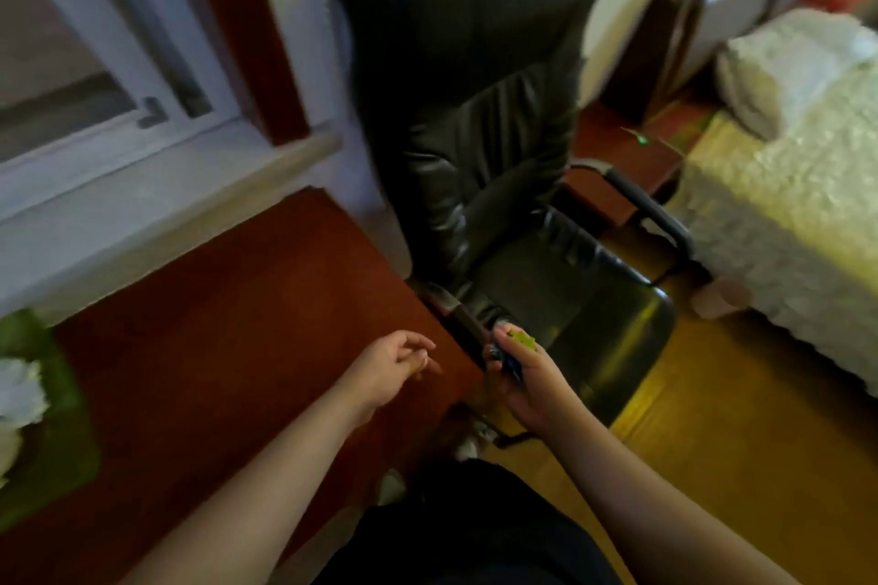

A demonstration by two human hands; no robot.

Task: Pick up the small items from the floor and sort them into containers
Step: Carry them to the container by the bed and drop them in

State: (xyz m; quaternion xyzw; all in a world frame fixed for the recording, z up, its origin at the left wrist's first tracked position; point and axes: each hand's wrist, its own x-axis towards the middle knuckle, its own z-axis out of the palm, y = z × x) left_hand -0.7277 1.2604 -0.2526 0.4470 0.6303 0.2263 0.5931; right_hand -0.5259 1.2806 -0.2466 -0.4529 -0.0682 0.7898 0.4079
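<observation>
A person's right hand (527, 378) is curled around small items: a green jagged piece (521, 340) sits on top near the fingertips, with a dark blue item (504, 363) clamped beneath. The left hand (396, 363) hangs empty, fingers loosely apart, above the reddish counter (228, 347), beside a black chair (480, 147).

whole frame is blurring with motion | right hand (525, 378) is hiding most of a dark blue item (504, 363), kind unreadable | green piece (522, 340) is showing no clear outline | green object (42, 418) is being cropped at left edge
</observation>
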